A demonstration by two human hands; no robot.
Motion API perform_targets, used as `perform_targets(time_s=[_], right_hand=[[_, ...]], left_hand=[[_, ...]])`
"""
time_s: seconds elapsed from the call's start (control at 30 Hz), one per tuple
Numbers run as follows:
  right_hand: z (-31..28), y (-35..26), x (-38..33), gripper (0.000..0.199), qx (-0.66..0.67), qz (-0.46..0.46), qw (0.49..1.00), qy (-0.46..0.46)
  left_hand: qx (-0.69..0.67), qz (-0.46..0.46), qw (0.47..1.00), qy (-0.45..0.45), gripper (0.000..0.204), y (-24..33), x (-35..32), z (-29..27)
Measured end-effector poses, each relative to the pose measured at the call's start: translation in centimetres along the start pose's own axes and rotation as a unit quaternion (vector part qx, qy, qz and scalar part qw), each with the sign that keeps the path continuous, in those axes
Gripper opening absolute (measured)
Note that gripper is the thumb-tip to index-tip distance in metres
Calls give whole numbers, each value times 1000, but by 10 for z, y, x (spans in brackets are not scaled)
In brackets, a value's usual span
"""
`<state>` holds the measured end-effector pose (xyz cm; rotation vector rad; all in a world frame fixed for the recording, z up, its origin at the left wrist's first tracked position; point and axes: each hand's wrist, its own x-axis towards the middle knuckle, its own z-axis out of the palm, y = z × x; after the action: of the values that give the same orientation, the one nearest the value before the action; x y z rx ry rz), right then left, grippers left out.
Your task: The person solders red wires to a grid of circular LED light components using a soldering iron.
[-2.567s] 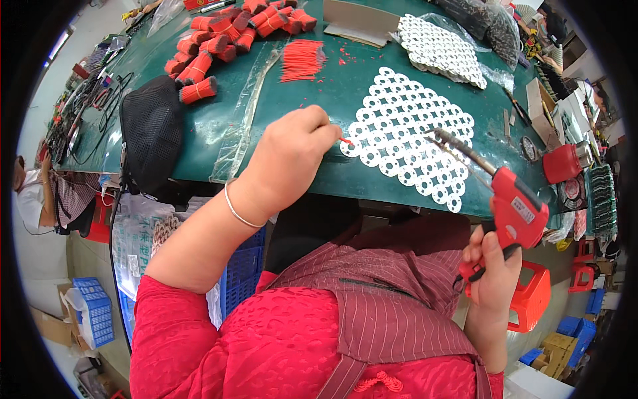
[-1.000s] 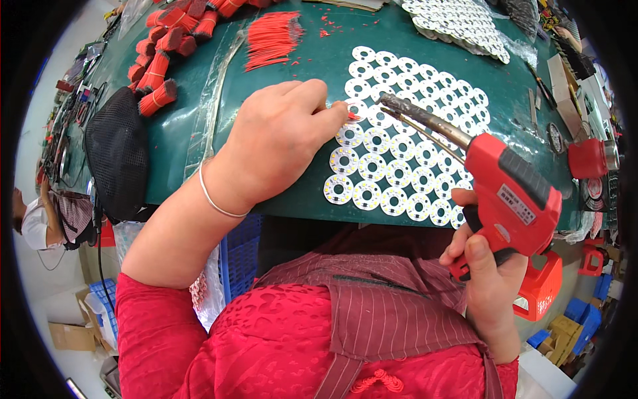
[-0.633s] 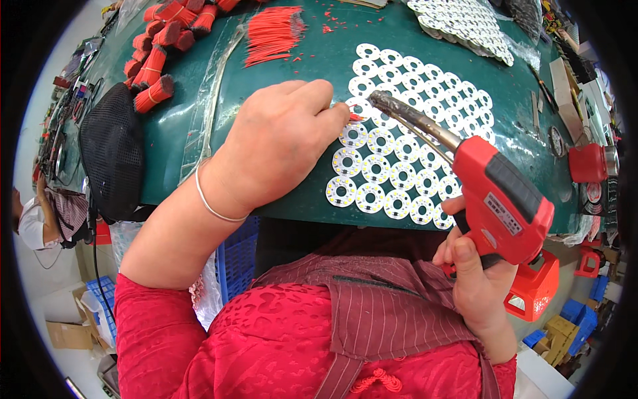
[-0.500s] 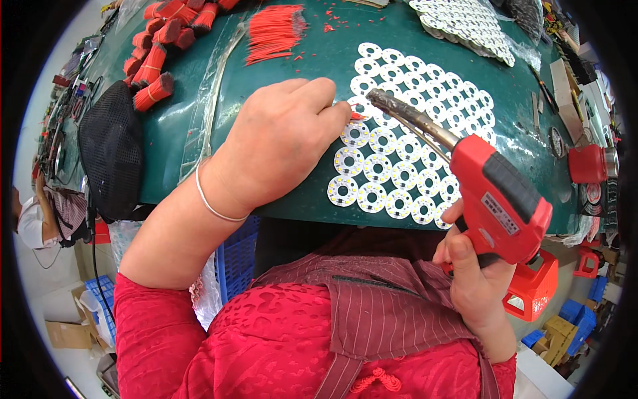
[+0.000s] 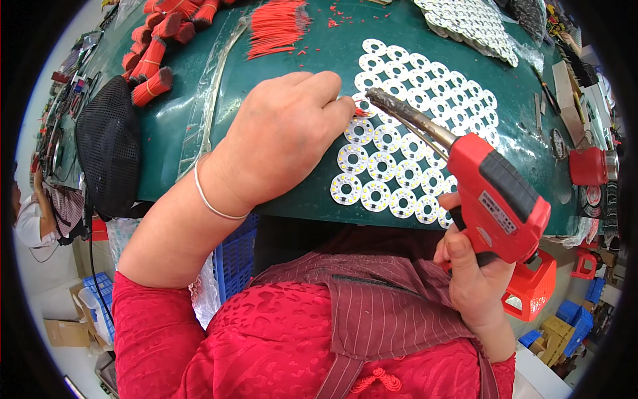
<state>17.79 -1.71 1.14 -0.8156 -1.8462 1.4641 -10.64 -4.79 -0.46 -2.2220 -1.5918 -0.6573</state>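
Observation:
My right hand [image 5: 478, 272] is wrapped round the handle of a red and black soldering gun [image 5: 498, 199]. The gun's dark tip reaches left over a sheet of round white LED boards [image 5: 382, 166], each with a hole in its middle. Over the far left part of that sheet, my left hand [image 5: 292, 136] is closed in a pinch. Short red wires [image 5: 362, 112] stick out at its fingertips, close to the gun's tip. Whether the tip touches a board or a wire is too small to tell.
Loose red wires [image 5: 276, 30] lie at the far side of the green table [image 5: 266, 209]. Tied red wire bundles [image 5: 151, 63] and a black mesh cap [image 5: 106, 146] are on the left. Stacked white boards [image 5: 472, 26] sit far right. A red stool [image 5: 531, 286] stands below.
Little differs. The boards and left hand appear shifted slightly in view, and the left fingertips remain beside the soldering gun's tip. Both hands keep their grip.

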Motion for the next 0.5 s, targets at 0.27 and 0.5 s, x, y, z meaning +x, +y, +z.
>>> perform_targets(time_s=[0.27, 0.5], right_hand=[[-4, 6, -2, 44, -48, -1, 998, -26], [-7, 14, -4, 43, -78, -33, 996, -33]], left_hand=[[-1, -6, 1000, 2, 17, 0, -1, 1], [-6, 0, 1000, 8, 17, -1, 0, 2]])
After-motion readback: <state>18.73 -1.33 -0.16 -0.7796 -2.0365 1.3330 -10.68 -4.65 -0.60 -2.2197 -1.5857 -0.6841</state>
